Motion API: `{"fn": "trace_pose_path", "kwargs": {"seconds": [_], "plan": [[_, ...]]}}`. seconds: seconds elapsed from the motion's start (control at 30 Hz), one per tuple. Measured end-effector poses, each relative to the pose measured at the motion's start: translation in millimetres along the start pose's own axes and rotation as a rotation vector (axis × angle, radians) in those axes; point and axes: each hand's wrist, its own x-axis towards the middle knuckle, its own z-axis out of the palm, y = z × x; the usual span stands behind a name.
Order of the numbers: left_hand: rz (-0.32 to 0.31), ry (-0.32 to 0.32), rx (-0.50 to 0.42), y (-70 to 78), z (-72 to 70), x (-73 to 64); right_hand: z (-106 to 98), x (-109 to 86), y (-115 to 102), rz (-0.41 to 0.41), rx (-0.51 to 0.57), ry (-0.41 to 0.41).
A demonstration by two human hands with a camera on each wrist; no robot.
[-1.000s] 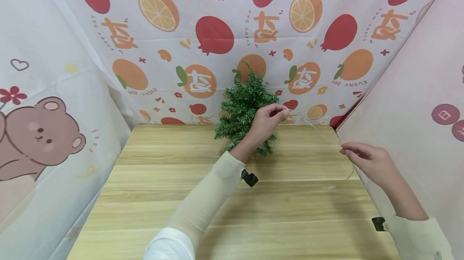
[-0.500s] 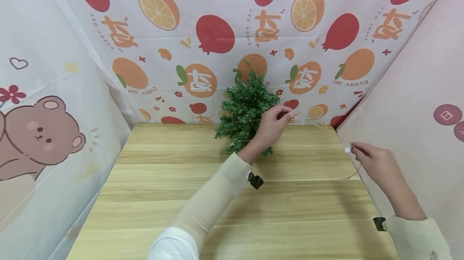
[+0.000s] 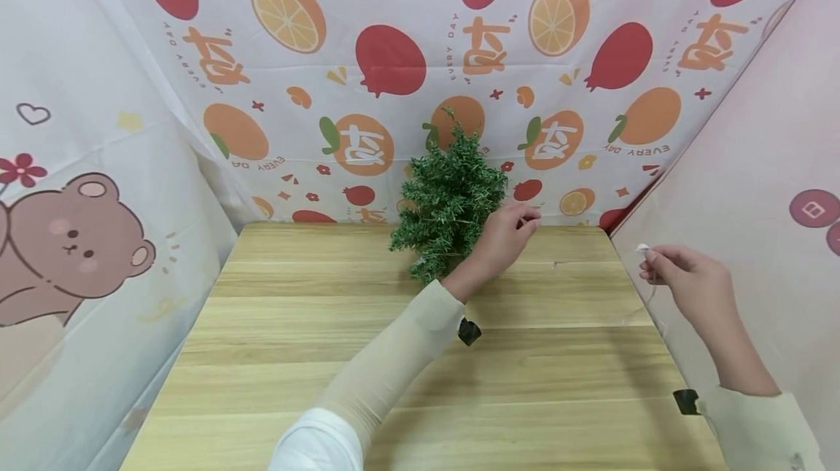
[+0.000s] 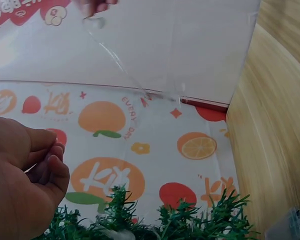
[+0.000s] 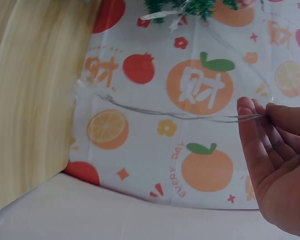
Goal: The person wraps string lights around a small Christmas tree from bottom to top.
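A small green artificial Christmas tree (image 3: 446,197) stands at the back of the table. A thin light string (image 5: 180,116) with clear wire and small translucent pieces is in use; a stretch of it crosses the tree's front. My left hand (image 3: 502,241) is at the tree's right side, thumb and fingertips pinched together, apparently on the string, though the wire between them is hidden. Off to the right, my right hand (image 3: 698,289) pinches the string between thumb and fingers above the table's edge. A doubled length hangs from it, and one strand runs toward the tree.
The wooden table (image 3: 315,354) ends at a printed fruit curtain (image 3: 394,63) behind the tree. Pale sheets (image 3: 755,187) close in the right and left sides. A clear plastic object (image 4: 285,227) shows at the lower right of the left wrist view.
My left hand has shifted slightly right and down beside the tree. My right hand has moved right and a little up with the string, and a white piece now shows at its fingertips.
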Motion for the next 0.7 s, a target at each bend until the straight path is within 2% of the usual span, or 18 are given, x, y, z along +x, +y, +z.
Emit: {"fn": "trace_pose_path", "kwargs": {"seconds": [0.27,0.4,0.5,0.63,0.7], "plan": [[0.002,-0.051,-0.031,14.1,6.2,3.3,-0.2,1.8,-21.7,0.008,0.175,0.038],[0.037,-0.078,-0.087,26.9,11.0,9.1,6.8,5.7,-33.0,-0.017,0.276,0.033],[0.037,-0.113,-0.120,37.0,16.4,13.2,12.9,8.8,-39.9,-0.039,0.355,0.030],[0.011,-0.171,-0.120,48.8,23.4,17.8,21.0,11.5,-49.3,-0.083,0.430,0.028],[0.023,-0.191,-0.102,52.9,26.1,20.0,24.5,12.4,-54.1,-0.109,0.449,0.028]]}}
